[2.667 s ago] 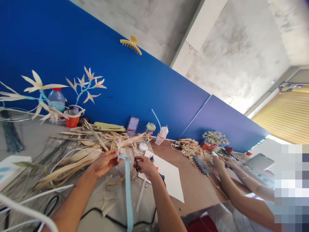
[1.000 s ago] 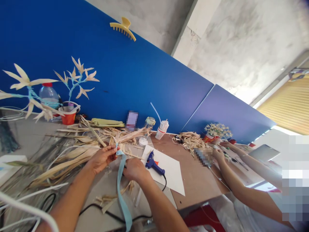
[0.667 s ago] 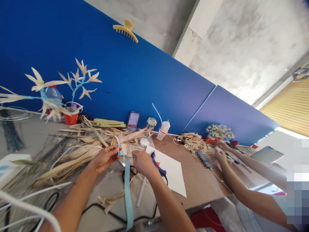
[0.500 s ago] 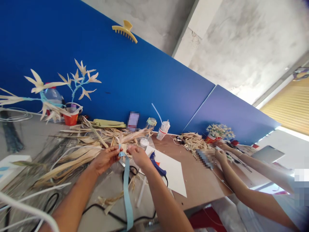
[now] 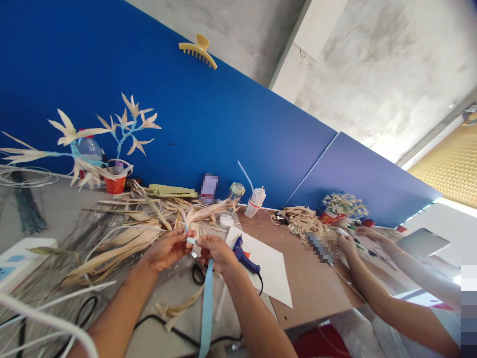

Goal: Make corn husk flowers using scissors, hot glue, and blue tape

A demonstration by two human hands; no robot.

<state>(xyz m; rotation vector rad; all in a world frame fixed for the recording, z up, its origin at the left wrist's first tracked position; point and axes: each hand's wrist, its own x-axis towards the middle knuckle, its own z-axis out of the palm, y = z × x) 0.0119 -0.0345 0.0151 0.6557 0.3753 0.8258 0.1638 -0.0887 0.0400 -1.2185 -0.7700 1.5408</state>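
My left hand (image 5: 168,249) pinches the stem of a small corn-husk flower (image 5: 184,218), its pale petals pointing up above my fingers. A short turn of light blue tape shows on the stem at the fingertips. My right hand (image 5: 218,251) is closed on the same light blue tape (image 5: 206,308), close beside the left. From under the right hand the tape's long free end hangs down toward the table edge. Behind my hands lies a heap of dry corn husks (image 5: 124,243). Scissors (image 5: 198,274), partly hidden, lie below my hands.
A blue glue gun (image 5: 246,258) rests on white paper (image 5: 274,271) at the right. Finished husk flowers (image 5: 128,127) stand in a red cup (image 5: 115,184). A power strip (image 5: 28,258) and cables are at the left. A co-worker's hands (image 5: 348,244) work farther right.
My right hand has turned and drawn the tape a little to the right, so the hanging end now falls from beneath that hand. The view has shifted slightly.
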